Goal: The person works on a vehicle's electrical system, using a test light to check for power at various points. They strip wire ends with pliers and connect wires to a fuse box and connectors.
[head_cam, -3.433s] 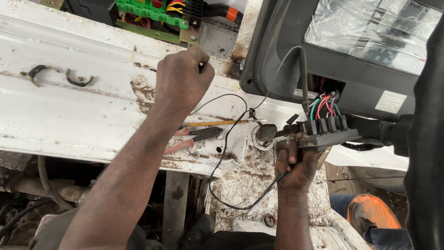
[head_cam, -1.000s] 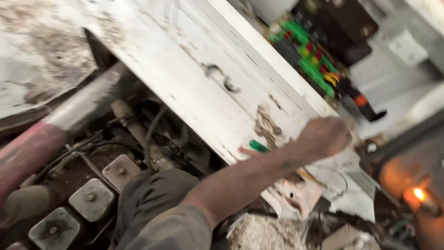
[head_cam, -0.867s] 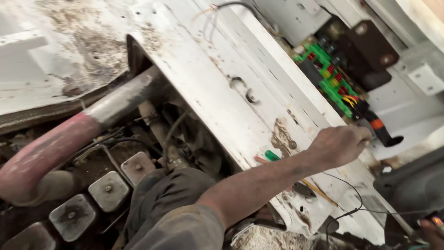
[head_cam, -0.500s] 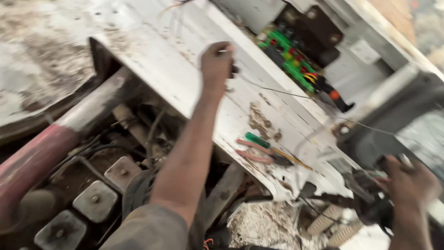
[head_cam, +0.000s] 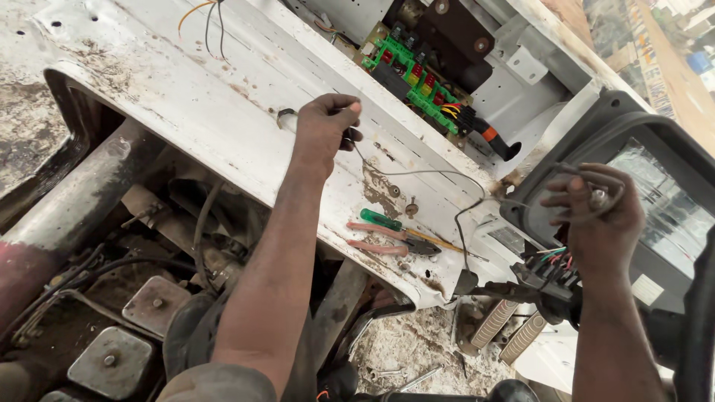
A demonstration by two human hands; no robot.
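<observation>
Hands first: you have two in view, well apart. Your left hand [head_cam: 325,123] is up on the white, rust-stained panel [head_cam: 223,112], its fingers [head_cam: 344,112] curled tight around a small dark tool [head_cam: 286,119] whose grey end sticks out on the far side of the fist. One thin black wire [head_cam: 417,173] runs from under that fist, across the panel, and drops in a loop toward the lower right. Your right hand [head_cam: 596,216] is raised in front of the dark-framed housing [head_cam: 633,149] with the plastic-covered window, fingers bent and closed on a loose loop of thin wires [head_cam: 588,195]; I cannot tell how many strands are in it. Just below that wrist sits one black connector block [head_cam: 555,275] with a small bunch of red, green and blue leads [head_cam: 553,257] rising from it. On the panel between your hands lie one pair of red-handled pliers [head_cam: 391,240] and one green-handled screwdriver [head_cam: 402,227], touching or nearly so, side by side. Near them stands one small screw [head_cam: 411,209], on the panel. Up top is one green fuse board [head_cam: 413,78] with red and yellow inserts, and beside it one black plug with an orange band [head_cam: 491,138]. At lower left, you can count two square metal caps [head_cam: 134,327] on the dirty engine parts.
</observation>
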